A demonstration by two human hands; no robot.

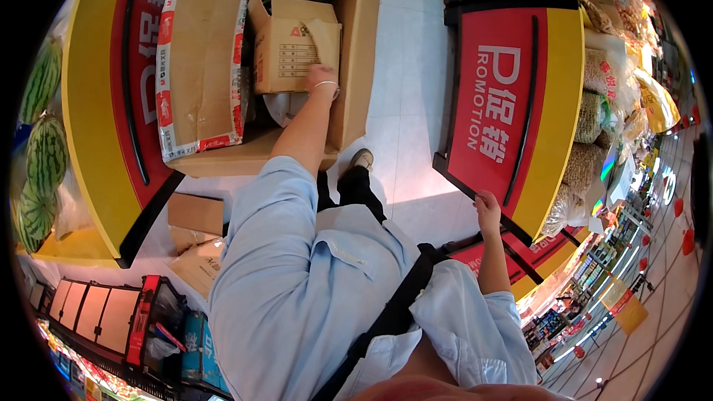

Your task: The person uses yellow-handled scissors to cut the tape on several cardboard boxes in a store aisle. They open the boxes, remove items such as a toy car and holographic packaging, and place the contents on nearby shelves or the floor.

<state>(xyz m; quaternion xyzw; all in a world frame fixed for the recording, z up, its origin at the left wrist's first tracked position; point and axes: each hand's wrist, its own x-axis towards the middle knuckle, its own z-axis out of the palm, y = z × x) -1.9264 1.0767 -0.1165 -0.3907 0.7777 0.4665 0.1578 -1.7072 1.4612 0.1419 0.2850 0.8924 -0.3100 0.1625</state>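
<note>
My left hand [322, 77], with a band at its wrist, is at the lower right corner of a small printed cardboard box [284, 58]. Its fingers are curled at a loose flap there; the fingertips are hidden. That box has raised flaps and sits inside a large open cardboard carton [356, 61]. A flatter box edged with red and white tape [203, 55] lies to its left in the carton. Beneath the small box, a pale rounded thing shows in part. Off to the right, my right hand [488, 209] is loosely curled beside a red promotion display, with nothing visible in it.
Red and yellow display stands [490, 94] flank the aisle, the left one with watermelons [47, 153], the right one with bagged dry goods [585, 167]. Flattened cardboard [195, 220] and black crates [94, 317] are at the lower left. My shoe [362, 159] is near the carton.
</note>
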